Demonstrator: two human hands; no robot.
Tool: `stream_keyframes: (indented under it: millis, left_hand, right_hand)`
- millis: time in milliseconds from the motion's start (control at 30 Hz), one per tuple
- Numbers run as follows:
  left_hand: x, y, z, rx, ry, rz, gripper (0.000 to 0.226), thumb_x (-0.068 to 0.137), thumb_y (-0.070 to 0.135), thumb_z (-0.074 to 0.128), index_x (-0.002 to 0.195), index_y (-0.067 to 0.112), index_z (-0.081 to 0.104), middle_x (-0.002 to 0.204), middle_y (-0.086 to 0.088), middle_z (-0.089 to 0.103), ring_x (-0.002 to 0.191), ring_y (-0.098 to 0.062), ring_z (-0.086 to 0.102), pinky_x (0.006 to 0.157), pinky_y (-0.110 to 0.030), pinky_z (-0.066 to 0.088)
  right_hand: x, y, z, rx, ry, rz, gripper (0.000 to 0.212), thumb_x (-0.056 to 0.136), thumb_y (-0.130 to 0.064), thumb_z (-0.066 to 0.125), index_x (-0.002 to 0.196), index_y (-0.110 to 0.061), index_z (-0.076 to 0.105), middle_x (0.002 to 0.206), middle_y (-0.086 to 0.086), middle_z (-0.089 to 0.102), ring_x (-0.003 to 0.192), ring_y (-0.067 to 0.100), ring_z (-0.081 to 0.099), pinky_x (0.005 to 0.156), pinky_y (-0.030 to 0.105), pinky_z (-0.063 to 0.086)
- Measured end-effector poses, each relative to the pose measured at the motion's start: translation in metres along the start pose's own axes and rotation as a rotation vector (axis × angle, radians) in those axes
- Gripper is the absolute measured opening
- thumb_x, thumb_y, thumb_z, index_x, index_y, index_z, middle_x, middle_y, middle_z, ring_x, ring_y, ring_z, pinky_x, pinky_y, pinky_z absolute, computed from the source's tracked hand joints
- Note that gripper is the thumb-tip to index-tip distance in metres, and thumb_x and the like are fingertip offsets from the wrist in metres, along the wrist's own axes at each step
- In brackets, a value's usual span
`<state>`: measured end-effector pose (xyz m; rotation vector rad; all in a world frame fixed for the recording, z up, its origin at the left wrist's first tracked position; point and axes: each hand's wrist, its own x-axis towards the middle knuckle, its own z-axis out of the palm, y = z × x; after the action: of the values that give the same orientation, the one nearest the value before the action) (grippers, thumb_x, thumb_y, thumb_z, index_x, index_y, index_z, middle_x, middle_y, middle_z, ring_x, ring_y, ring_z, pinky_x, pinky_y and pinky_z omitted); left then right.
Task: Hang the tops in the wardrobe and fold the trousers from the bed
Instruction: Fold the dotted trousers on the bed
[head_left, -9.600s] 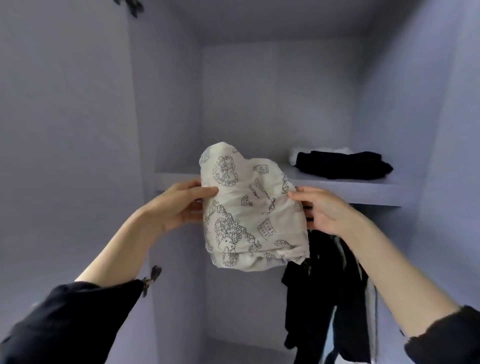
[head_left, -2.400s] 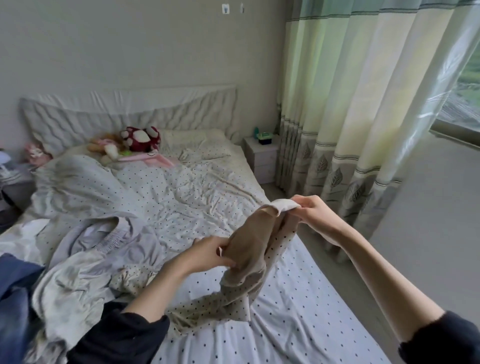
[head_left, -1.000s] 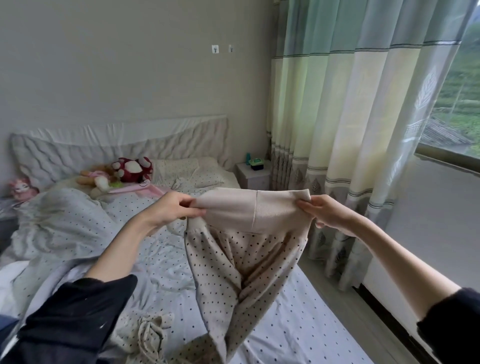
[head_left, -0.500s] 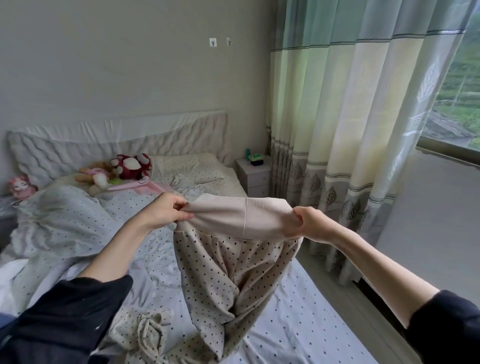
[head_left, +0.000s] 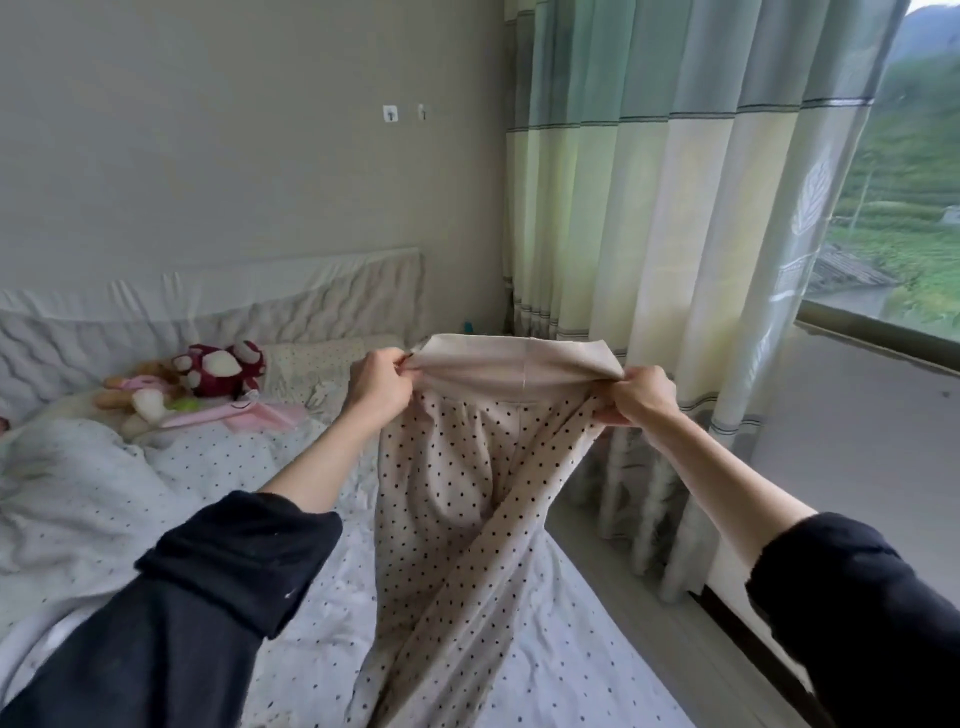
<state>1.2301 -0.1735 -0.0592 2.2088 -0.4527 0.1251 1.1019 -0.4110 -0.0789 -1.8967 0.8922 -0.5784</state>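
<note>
Both hands pinch the polka-dot trousers' plain waistband: left hand at nine o'clock, right hand at three; legs hang, seemingly reaching the bed.

trousers above bed, curtain right

One trousers, two hands.
</note>
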Motion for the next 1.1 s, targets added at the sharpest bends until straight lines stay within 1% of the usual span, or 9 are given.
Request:
stream_keyframes:
  millis: [67,167,267,367,567,667,833,967,1100]
  left_hand:
    - [0.030,0.034,0.009,-0.142,-0.003,0.001,0.019,0.091,0.009,0.056,0.107,0.011,0.065,0.095,-0.012,0.067,0.090,-0.031,0.065,0.082,-0.042,0.055]
    - [0.070,0.095,0.024,-0.404,-0.028,0.051,0.021,0.091,0.009,0.056,0.108,0.020,0.061,0.088,0.001,0.061,0.089,-0.023,0.061,0.081,-0.032,0.052]
    - [0.088,0.137,0.021,-0.722,-0.038,0.066,0.024,0.090,0.002,0.054,0.105,0.020,0.059,0.083,0.004,0.061,0.075,-0.013,0.059,0.060,-0.020,0.052]
    - [0.102,0.182,0.008,-0.943,-0.057,0.085,0.023,0.089,-0.005,0.050,0.095,0.015,0.060,0.080,-0.003,0.061,0.061,-0.013,0.057,0.049,-0.021,0.051]
    - [0.106,0.214,-0.008,-1.115,-0.173,0.156,0.018,0.088,-0.001,0.050,0.088,0.015,0.057,0.082,-0.006,0.058,0.071,-0.023,0.055,0.071,-0.034,0.051]
    - [0.096,0.195,-0.004,-1.077,-0.233,0.151,0.017,0.088,0.000,0.047,0.100,0.009,0.056,0.081,-0.009,0.055,0.071,-0.025,0.052,0.070,-0.037,0.048]
    - [0.071,0.138,0.003,-1.081,-0.282,0.023,0.018,0.091,-0.002,0.045,0.089,0.012,0.056,0.075,-0.009,0.050,0.069,-0.026,0.054,0.069,-0.040,0.050]
    - [0.042,0.079,-0.012,-1.006,-0.357,-0.037,0.014,0.094,0.003,0.044,0.096,0.013,0.054,0.079,-0.008,0.047,0.074,-0.027,0.054,0.075,-0.040,0.049]
    - [-0.006,0.004,-0.059,-0.995,-0.375,-0.055,0.014,0.095,0.006,0.045,0.102,0.013,0.056,0.087,-0.008,0.056,0.075,-0.024,0.063,0.068,-0.034,0.058]
  right_hand:
    - [0.029,-0.018,-0.022,0.086,0.079,-0.024,0.023,0.083,0.002,0.046,0.082,-0.007,0.067,0.086,0.018,0.068,0.068,0.030,0.069,0.062,0.034,0.059]
    - [0.062,-0.046,-0.067,0.081,0.235,-0.167,0.025,0.081,0.006,0.050,0.099,-0.001,0.066,0.098,0.022,0.067,0.095,0.035,0.063,0.087,0.042,0.053]
    - [0.067,-0.068,-0.098,0.077,0.330,-0.313,0.025,0.082,0.002,0.054,0.105,-0.002,0.065,0.096,0.016,0.066,0.086,0.024,0.059,0.073,0.022,0.051]
    - [0.069,-0.096,-0.134,0.052,0.392,-0.451,0.030,0.085,0.000,0.049,0.109,-0.007,0.065,0.100,0.013,0.066,0.083,0.018,0.054,0.062,0.021,0.041]
    - [0.046,-0.130,-0.173,-0.076,0.582,-0.657,0.024,0.090,-0.012,0.054,0.109,-0.012,0.068,0.105,0.009,0.068,0.093,0.019,0.053,0.065,0.024,0.031]
    - [0.020,-0.123,-0.170,-0.225,0.641,-0.794,0.018,0.088,-0.015,0.057,0.096,-0.010,0.072,0.088,0.004,0.068,0.090,0.017,0.043,0.067,0.024,0.023]
    - [-0.030,-0.105,-0.145,-0.218,0.260,-0.802,0.016,0.085,0.004,0.056,0.092,-0.001,0.069,0.066,-0.013,0.055,0.057,-0.009,0.048,0.054,-0.001,0.036]
    - [-0.077,-0.087,-0.112,-0.241,0.038,-0.753,0.014,0.086,0.003,0.057,0.084,-0.005,0.068,0.062,-0.015,0.054,0.050,-0.010,0.050,0.050,0.009,0.040]
    - [-0.143,-0.080,-0.058,-0.130,-0.163,-0.718,0.009,0.084,0.002,0.061,0.079,-0.005,0.065,0.066,-0.008,0.058,0.059,0.000,0.048,0.057,0.020,0.043]
